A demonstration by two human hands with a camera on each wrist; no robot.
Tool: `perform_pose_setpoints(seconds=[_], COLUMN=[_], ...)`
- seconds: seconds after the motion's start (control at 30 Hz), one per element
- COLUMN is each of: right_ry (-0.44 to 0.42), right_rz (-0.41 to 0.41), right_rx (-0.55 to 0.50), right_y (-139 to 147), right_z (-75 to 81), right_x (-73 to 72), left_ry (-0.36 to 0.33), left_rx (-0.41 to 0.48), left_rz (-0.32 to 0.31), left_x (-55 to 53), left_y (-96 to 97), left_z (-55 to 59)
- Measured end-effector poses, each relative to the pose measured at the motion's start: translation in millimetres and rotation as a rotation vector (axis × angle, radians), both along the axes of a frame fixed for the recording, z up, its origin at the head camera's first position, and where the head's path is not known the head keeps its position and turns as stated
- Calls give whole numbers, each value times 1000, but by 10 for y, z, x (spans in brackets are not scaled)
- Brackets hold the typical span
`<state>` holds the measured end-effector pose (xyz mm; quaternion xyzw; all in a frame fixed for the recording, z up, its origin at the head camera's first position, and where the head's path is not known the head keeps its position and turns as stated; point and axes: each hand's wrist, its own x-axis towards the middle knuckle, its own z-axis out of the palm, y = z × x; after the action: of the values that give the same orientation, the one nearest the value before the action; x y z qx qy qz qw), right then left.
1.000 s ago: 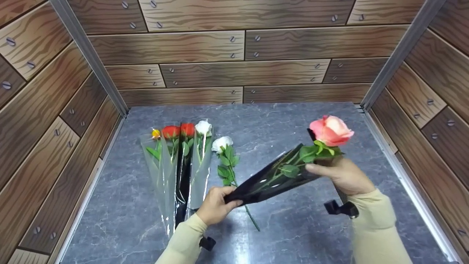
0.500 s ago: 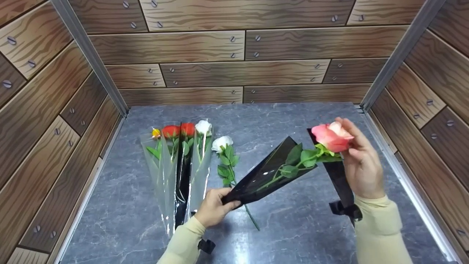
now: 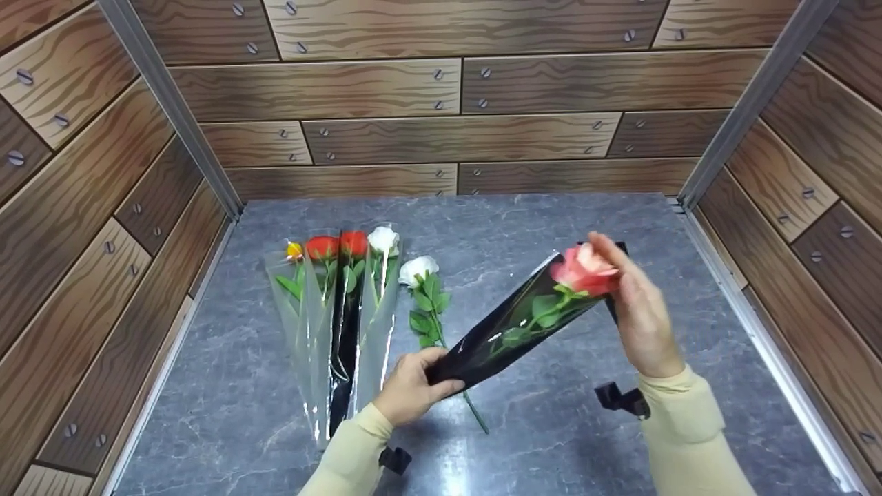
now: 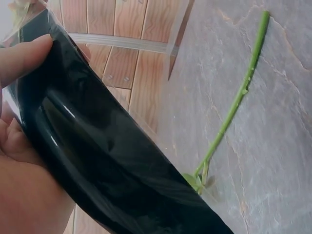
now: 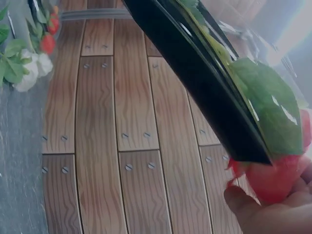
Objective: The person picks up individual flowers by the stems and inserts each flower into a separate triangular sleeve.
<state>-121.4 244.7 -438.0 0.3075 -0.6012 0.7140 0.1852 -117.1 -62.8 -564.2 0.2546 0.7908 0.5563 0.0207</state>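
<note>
My left hand (image 3: 413,387) grips the narrow end of a black flower sleeve (image 3: 475,355) with a clear front, thumb laid across it. The sleeve slants up to the right above the table. Inside it are the leaves and stem of a pink rose (image 3: 586,271), whose bloom sits at the wide mouth. Against the far side of the bloom rests my right hand (image 3: 644,324), fingers straight. The right wrist view shows the right thumb (image 5: 239,200) at the petals and the bloom at the sleeve's edge.
A loose white rose (image 3: 419,271) lies on the grey table (image 3: 537,441), its stem passing under the held sleeve. Further left lie several wrapped roses (image 3: 322,248), side by side. Another black sleeve (image 3: 612,310) is mostly hidden behind my right hand. Wood-patterned walls (image 3: 448,89) enclose the table.
My right hand moved from the sleeve's mouth to the bloom, then leftward and down with it. The rose has slid deeper into the sleeve. My left hand keeps its grip.
</note>
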Motion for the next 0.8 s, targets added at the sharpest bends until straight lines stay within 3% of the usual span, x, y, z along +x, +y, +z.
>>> perform_pose_setpoints(seconds=[0.27, 0.33, 0.47, 0.67, 0.8], right_ry=[133, 180, 238, 182, 78], right_rz=[-96, -114, -124, -139, -125], right_rx=[320, 370, 470, 585, 452], right_y=[-90, -102, -93, -71, -84], right_z=[-10, 29, 60, 55, 35], right_x=[0, 21, 23, 13, 16], left_ry=[24, 25, -1, 5, 22], left_rx=[25, 25, 2, -1, -3], left_rz=[-2, -1, 13, -4, -1], left_x=[-31, 5, 28, -28, -36], left_y=[48, 55, 67, 64, 77], left_z=[23, 113, 161, 62, 55])
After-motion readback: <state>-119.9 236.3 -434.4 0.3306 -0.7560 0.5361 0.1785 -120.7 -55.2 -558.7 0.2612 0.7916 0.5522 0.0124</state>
